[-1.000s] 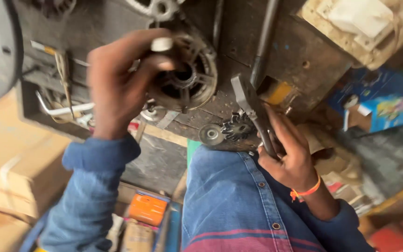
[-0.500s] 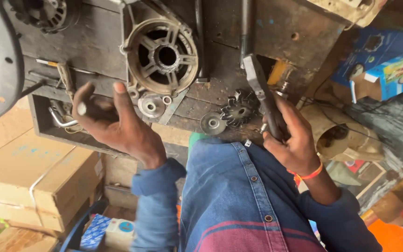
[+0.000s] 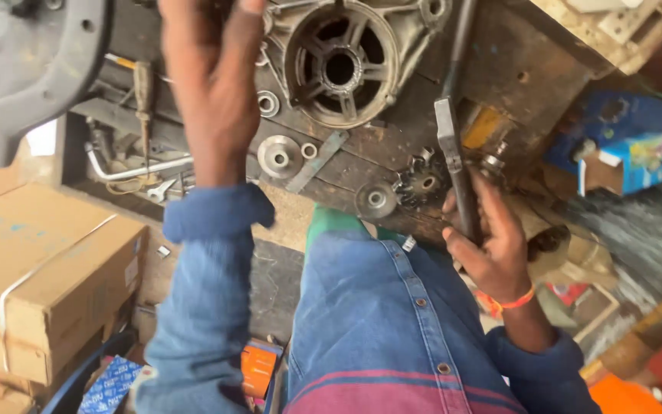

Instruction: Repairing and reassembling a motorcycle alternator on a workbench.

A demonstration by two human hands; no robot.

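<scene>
Since the earlier frame our left hand (image 3: 208, 84) has risen from beside the open drawer to the top of the view, its back toward us and fingers pointing up out of frame; we cannot tell whether it is open or gripping anything. Our right hand (image 3: 484, 238) remains closed around the handle of a long grey metal tool (image 3: 453, 157), which stands nearly upright against the tabletop (image 3: 515, 84) edge.

Containers: the open drawer (image 3: 128, 157) under the tabletop holds a bent steel rod, a wooden-handled screwdriver and a small spanner among loose wire. A strapped cardboard box (image 3: 47, 284) sits at lower left. A blue carton (image 3: 622, 153), flap open, lies at right; its contents are hidden.

Materials and shapes: the round cast-metal motor housing (image 3: 342, 61), dull grey with spokes and a central bore, rests on the dark, worn wooden tabletop. Near it lie a smooth metal disc (image 3: 279, 157), a flat strip (image 3: 317, 161), a small pulley (image 3: 377, 199) and a toothed black gear (image 3: 421, 180).
</scene>
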